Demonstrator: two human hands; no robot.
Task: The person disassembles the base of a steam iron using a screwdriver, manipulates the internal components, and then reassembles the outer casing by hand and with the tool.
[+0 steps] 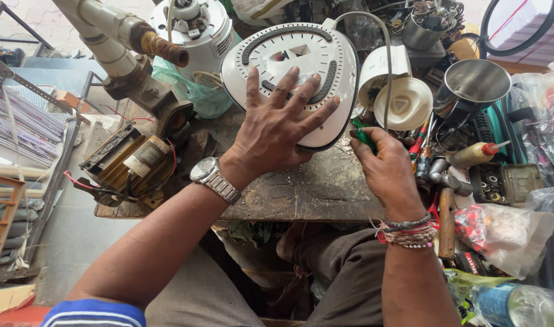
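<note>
Forearms, both bare, enter from the lower frame over the person's lap.
Left hand [275, 130]: fingers spread flat, pressing on a white electric iron base [295, 66]; nothing clenched; steel wristwatch [211, 177] at the wrist.
Iron base: lies on the worn wooden bench [313, 194], rounded end toward the person and well back from the bench's near edge.
Right hand [383, 166]: closed around a green-handled screwdriver [364, 136], its tip at the iron's right rim; bead bracelets [408, 233] on the wrist.
Bench surface: bare strip between the hands and the near edge.
Left: copper-wound transformer [128, 163] at the corner, metal pipe fitting [125, 42] above.
Right: crowded tools, steel cup [473, 85], small squeeze bottle [473, 154], wooden hammer handle [447, 221].
</note>
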